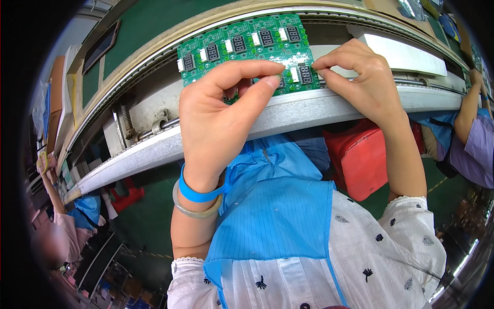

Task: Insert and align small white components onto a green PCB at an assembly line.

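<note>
A green circuit board panel (pixel 247 57) lies across the rails in front of me, bearing two rows of dark digit displays (pixel 265 37) with white connectors (pixel 256 39) beside them. My left hand (pixel 221 103) is over the panel's near row, thumb and index finger pinched; whatever they hold is too small to make out. That hand covers much of the near row. My right hand (pixel 360 72) is at the panel's right edge, its thumb and index fingertips close together beside a near-row display (pixel 305 74). Anything between those tips is too small to name.
A pale metal rail (pixel 288 114) runs along my side of the conveyor, with a chain track on the far side. Right of the panel is a white flat piece (pixel 401 54). A red chair (pixel 357 157) stands below the rail. Other people work at both ends.
</note>
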`<control>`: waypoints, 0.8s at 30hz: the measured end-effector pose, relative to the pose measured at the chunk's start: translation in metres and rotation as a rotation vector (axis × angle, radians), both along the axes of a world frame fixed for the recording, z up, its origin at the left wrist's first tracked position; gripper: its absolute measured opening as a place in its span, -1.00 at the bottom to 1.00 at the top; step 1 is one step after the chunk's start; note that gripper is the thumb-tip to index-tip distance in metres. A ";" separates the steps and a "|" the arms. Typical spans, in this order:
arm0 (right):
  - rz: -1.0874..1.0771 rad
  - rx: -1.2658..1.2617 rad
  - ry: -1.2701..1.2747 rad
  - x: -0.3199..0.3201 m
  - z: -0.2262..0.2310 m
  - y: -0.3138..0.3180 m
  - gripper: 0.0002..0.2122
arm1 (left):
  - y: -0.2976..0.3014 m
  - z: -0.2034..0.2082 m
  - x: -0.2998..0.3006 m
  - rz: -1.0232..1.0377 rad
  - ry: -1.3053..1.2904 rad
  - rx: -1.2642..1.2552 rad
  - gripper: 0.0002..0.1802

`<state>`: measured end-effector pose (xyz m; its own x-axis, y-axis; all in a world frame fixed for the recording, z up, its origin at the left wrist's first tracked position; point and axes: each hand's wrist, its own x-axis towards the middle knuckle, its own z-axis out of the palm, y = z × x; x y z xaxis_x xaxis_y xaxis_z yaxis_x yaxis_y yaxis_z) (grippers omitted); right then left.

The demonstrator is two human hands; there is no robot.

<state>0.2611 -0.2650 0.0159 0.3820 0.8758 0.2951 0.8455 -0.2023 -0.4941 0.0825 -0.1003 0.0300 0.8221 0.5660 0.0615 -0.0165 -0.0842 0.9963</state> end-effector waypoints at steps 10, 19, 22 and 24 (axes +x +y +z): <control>0.008 -0.043 -0.011 -0.001 0.005 0.002 -0.87 | -0.002 0.005 0.003 -0.030 0.022 -0.091 -0.84; -0.060 -0.072 0.052 -0.006 0.002 0.000 -0.84 | -0.005 0.006 0.003 -0.054 0.043 -0.114 -0.84; -0.017 -0.058 0.005 -0.002 0.001 -0.001 -0.82 | -0.003 0.004 0.004 -0.075 0.038 -0.121 -0.85; -0.062 -0.064 0.094 -0.002 0.006 -0.002 -0.82 | -0.001 0.006 0.003 -0.107 0.055 -0.115 -0.83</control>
<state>0.2589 -0.2671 0.0217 0.4594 0.8656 0.1993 0.7808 -0.2866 -0.5552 0.0859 -0.1014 0.0358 0.8784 0.4757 -0.0455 0.0354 0.0301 0.9989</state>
